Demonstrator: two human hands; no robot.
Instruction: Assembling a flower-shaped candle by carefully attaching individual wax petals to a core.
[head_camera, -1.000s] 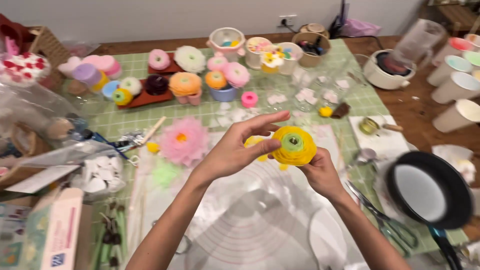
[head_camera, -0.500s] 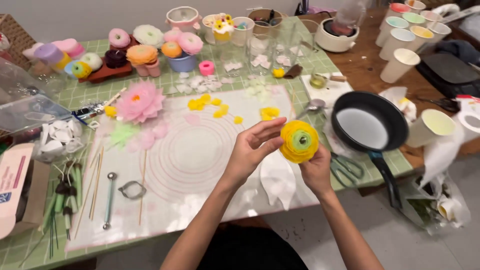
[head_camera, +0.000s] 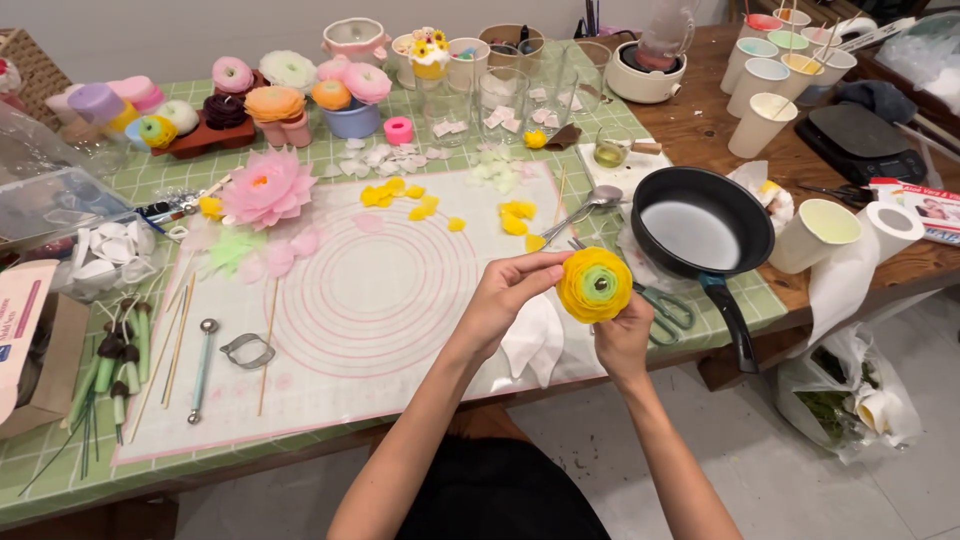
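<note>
One yellow flower (head_camera: 594, 285) clamped from below in right hand (head_camera: 622, 343), left hand (head_camera: 505, 295) fingertips pinching its edge, one black pan (head_camera: 702, 225) just right of the flower, one pair of scissors (head_camera: 662, 305) beneath it.

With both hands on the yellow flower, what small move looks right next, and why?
Probably reach for one more loose yellow petal from the mat. The right hand holds the yellow flower from below, the left hand only pinches its outer edge, and several petals lie just beyond them.
</note>
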